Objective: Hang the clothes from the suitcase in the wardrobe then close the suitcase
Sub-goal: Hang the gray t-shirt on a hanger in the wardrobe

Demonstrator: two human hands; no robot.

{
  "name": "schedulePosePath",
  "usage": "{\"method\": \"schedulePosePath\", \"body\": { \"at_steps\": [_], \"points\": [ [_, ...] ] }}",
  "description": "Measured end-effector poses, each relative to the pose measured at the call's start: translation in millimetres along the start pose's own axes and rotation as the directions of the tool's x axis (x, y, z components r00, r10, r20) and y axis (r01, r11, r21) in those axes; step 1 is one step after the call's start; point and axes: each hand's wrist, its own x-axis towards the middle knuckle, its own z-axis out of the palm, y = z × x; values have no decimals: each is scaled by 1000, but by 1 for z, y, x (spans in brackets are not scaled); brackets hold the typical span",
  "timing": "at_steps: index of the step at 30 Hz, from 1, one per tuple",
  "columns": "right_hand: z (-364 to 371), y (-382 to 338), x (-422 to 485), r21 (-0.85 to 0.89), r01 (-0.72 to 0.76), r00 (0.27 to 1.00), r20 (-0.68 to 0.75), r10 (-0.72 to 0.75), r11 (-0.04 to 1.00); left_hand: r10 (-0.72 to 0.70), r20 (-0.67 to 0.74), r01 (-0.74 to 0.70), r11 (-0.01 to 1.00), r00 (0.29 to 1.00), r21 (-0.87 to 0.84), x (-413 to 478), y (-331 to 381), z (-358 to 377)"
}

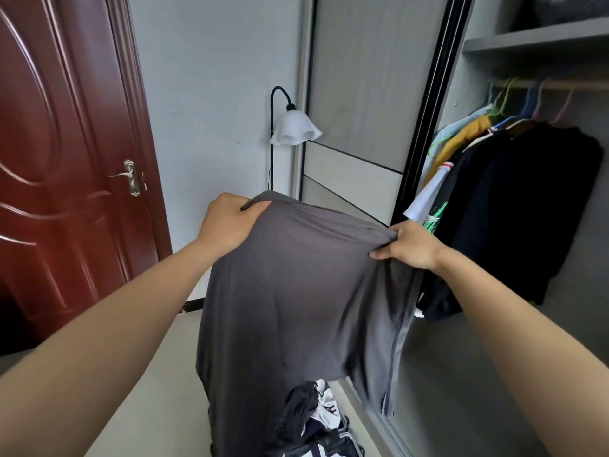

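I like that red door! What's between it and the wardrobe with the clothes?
In the head view, a black floor lamp with a white frilly shade stands against the pale wall between the red door and the wardrobe.

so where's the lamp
In the head view, the lamp stands upper centre against the wall, between the red door on the left and the wardrobe door on the right.
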Motion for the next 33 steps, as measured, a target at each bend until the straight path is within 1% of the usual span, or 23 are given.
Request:
{"method": "schedulePosePath", "body": {
  "at_steps": [2, 4, 6, 8, 9, 10, 11, 12, 13, 14, 16, 17, 18, 19, 21, 22, 23, 25, 27, 28, 30, 32, 33],
  "points": [
    [-5, -9, -2, 213, -1, 999, -52, 12, 977, -26, 28, 26, 1000, 999, 0, 0, -4, -3],
    [-6, -17, -1, 330, 13, 992, -119, 28, 944, -49, 73, 51, 999, 996, -18, 0, -8, -6],
    [-6, -28, 1, 458, 36, 978, -198, 62, 888, -36, 227, 40, 999, 973, -14, -3, -12, -9],
    [-7, -46, 3, 657, 54, 971, -209, 113, 752, -55, 426, 36, 998, 903, 53, -8, -20, -8],
    [-9, -55, 5, 737, 67, 970, -205, 128, 672, -87, 480, 24, 991, 873, 135, -9, -30, -4],
    [-12, -66, 6, 793, 84, 968, -207, 138, 603, -124, 495, 12, 975, 860, 223, -10, -39, 2],
    [-15, -75, 7, 831, 106, 963, -223, 153, 546, -165, 475, 25, 958, 865, 286, -11, -48, 9],
    [-17, -82, 8, 861, 136, 952, -250, 175, 490, -201, 441, 63, 950, 874, 307, -13, -55, 15],
    [-19, -88, 9, 890, 173, 937, -281, 210, 422, -239, 425, 114, 948, 873, 297, -17, -61, 20],
    [-21, -90, 10, 915, 219, 916, -313, 252, 339, -277, 447, 171, 949, 851, 264, -22, -63, 25],
    [-24, -86, 12, 930, 304, 883, -357, 306, 208, -349, 549, 308, 936, 760, 170, -29, -66, 35],
    [-26, -80, 13, 926, 329, 876, -373, 305, 187, -381, 587, 384, 915, 714, 127, -30, -62, 40],
    [-26, -74, 12, 924, 326, 883, -373, 286, 199, -411, 596, 473, 879, 690, 60, -29, -57, 44],
    [-25, -66, 12, 925, 302, 897, -358, 261, 228, -432, 596, 567, 822, 677, -47, -24, -49, 50],
    [-19, -52, 9, 924, 209, 939, -281, 197, 322, -418, 625, 699, 647, 659, -304, -15, -24, 58],
    [-15, -44, 7, 903, 145, 960, -228, 163, 404, -369, 660, 721, 569, 654, -396, -11, -8, 61],
    [-11, -34, 6, 870, 89, 976, -174, 133, 485, -313, 691, 728, 514, 651, -453, -8, 7, 63],
    [-3, -16, 0, 777, -6, 995, -59, 82, 629, -226, 722, 729, 447, 653, -519, -5, 34, 67],
    [10, 0, -12, 616, -120, 993, 69, 98, 779, -180, 737, 739, 370, 651, -563, -2, 51, 73],
    [19, 8, -20, 542, -182, 980, 173, 103, 820, -170, 733, 737, 344, 659, -582, -1, 56, 75],
    [35, 26, -36, 487, -266, 918, 391, 64, 832, -179, 719, 733, 303, 671, -608, 0, 61, 82],
    [49, 34, -53, 548, -333, 864, 502, 17, 767, -211, 710, 740, 241, 672, -628, 2, 58, 90],
    [56, 37, -60, 576, -364, 848, 531, 4, 732, -229, 707, 743, 202, 669, -638, 2, 55, 92]
  ]
}}
